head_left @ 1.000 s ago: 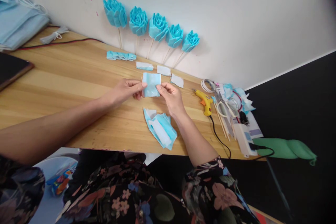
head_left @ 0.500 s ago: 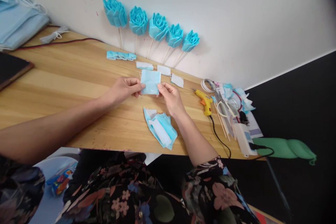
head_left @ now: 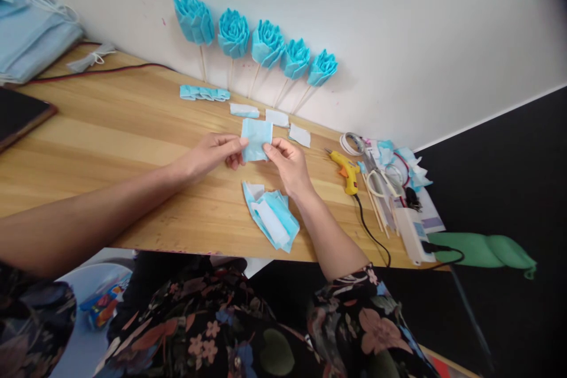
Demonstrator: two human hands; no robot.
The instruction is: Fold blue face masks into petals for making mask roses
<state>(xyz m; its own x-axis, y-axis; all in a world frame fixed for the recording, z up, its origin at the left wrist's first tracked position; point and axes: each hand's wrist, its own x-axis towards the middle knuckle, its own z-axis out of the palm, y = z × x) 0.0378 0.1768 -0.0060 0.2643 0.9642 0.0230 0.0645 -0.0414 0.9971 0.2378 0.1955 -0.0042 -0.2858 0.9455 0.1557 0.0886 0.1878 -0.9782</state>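
A light-blue square of mask fabric (head_left: pixel 257 133) is held up above the table between both hands. My left hand (head_left: pixel 221 150) pinches its left edge between thumb and fingers. On the other side, my right hand (head_left: pixel 286 162) grips the lower right edge, its thumb in front. Below the hands lies a loose pile of blue and white fabric pieces (head_left: pixel 272 218). Just beyond the square rest small folded white-and-blue pieces (head_left: pixel 277 118), and further left a pleated blue strip (head_left: pixel 204 93).
Several blue fabric flowers (head_left: pixel 233 35) on sticks lean against the wall. At right lie a yellow glue gun (head_left: pixel 348 172), scissors (head_left: pixel 377 180), a tape roll (head_left: pixel 352 143) and a white power strip (head_left: pixel 414 236). Blue masks (head_left: pixel 35 35) are stacked at far left, near a dark tablet-like object (head_left: pixel 22 115).
Both hands still hold the fabric square. It has shifted very slightly to the right with my left hand, and my right thumb sits a little further in over it.
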